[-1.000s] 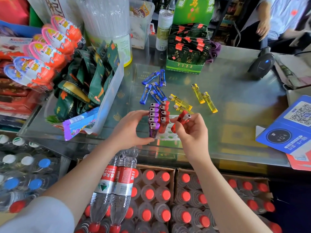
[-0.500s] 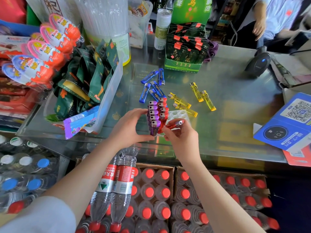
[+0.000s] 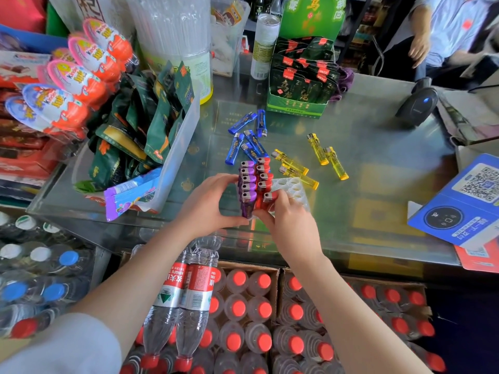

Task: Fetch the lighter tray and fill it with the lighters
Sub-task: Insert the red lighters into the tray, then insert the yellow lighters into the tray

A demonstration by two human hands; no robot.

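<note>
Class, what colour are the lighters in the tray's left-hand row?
Purple, with silver tops; the head view shows them.

1. Left forearm enters from the lower left, bare from the elbow; a pale sleeve covers the upper arm at the frame corner. It runs diagonally up and to the right.
2. Left hand [image 3: 209, 202]: palm down, fingers curled, thumb low and pointing right, fingertips on the far side. Clamped around something at its right edge.
3. Right forearm enters from the lower right, bare, angled up and to the left.
4. Right hand [image 3: 287, 221]: back of hand toward the camera, fingers bent forward and down, tips pinched together at the upper left.
5. Both hands nearly meet, thumbs just beside each other.
</note>
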